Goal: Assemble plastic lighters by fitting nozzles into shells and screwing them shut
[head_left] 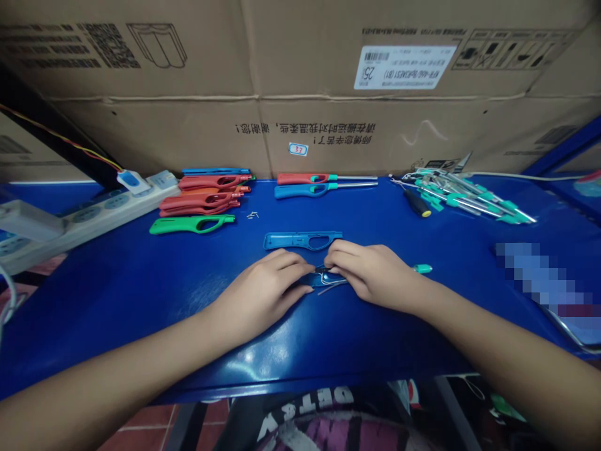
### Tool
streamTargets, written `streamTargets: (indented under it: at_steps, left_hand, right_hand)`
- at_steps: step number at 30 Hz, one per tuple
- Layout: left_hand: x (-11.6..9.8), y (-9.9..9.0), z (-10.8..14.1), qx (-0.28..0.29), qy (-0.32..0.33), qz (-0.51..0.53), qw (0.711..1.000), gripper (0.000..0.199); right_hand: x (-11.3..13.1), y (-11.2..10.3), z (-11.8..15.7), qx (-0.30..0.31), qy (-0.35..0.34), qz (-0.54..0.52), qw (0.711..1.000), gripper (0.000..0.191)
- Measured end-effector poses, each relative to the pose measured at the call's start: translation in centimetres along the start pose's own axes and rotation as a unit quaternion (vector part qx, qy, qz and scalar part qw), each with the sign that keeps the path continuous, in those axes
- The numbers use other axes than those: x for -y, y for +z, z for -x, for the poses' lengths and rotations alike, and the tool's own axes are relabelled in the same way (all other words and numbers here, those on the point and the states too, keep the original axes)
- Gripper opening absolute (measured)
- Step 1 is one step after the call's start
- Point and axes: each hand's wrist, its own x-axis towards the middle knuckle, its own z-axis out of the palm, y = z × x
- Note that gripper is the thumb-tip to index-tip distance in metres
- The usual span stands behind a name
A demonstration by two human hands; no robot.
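Observation:
Both hands work over a blue lighter housing half (pixel 312 281) near the middle of the table, with thin wires and a small dark part in it. My left hand (pixel 267 285) is closed on the housing's left end. From the right, my right hand (pixel 370 269) pinches near the dark part and wires; its fingertips partly hide what they grip. A green lighter tip (pixel 423 269) sticks out beyond the right hand. Just behind the hands lies another blue housing half (pixel 303 240), its hollow side up, touched by neither hand's grip.
Red, orange, blue and green lighter housings (pixel 201 200) lie at the back left beside a power strip (pixel 107 210). Two lighters with metal tubes (pixel 328 189) lie at the back centre. Rod assemblies (pixel 474 194) and a screwdriver (pixel 417 203) are back right; a phone (pixel 554 294) lies right.

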Motion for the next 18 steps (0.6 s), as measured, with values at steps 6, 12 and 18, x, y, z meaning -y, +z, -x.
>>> streamTargets:
  at_steps: [6, 12, 18]
  left_hand:
    - [0.05, 0.02, -0.07, -0.008, 0.014, -0.001, 1.000, 0.026]
    - [0.03, 0.02, 0.02, -0.001, 0.010, -0.012, 1.000, 0.027]
    - [-0.35, -0.25, 0.00, 0.023, 0.015, -0.062, 0.998, 0.028]
  right_hand:
    - [0.08, -0.03, 0.01, 0.006, 0.003, -0.004, 1.000, 0.024]
    - [0.08, -0.01, 0.00, 0.008, 0.001, 0.001, 1.000, 0.024]
    - [0.07, 0.22, 0.05, -0.007, 0.007, 0.011, 1.000, 0.019]
